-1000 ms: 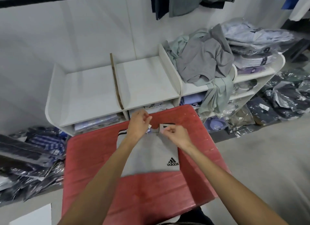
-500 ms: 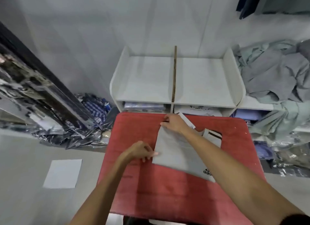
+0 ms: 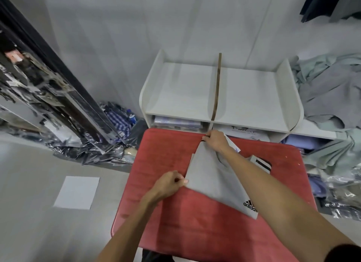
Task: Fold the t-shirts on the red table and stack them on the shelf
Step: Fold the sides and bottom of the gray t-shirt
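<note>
In the head view, a grey t-shirt [image 3: 213,179] lay partly folded on the red table [image 3: 164,152], a little right of the frame's centre, its black logo toward the lower right and a striped sleeve end poking out at its right side. The left hand [image 3: 170,183], at centre frame, had its fingers curled and pinched the shirt's left edge between thumb and fingertips. The right hand [image 3: 214,140], higher up near the table's far edge, reached across the cloth and gripped the shirt's top corner with its fingers bent over the fabric; a white tag or slip of paper [image 3: 232,144] showed just beside it. The right forearm crossed over the shirt diagonally from the lower right of the frame.

Beyond the table, in the upper middle of the frame, stood the white shelf [image 3: 185,93], its top level split into two bays by a thin brown divider [image 3: 216,86]. Packaged clothes sat in the lower compartments. At the right edge of the frame a heap of loose grey and pale green garments [image 3: 330,91] rested on a neighbouring shelf. Plastic-wrapped packages [image 3: 64,129] crowded the left side, and a white sheet [image 3: 77,192] lay on the floor at lower left.
</note>
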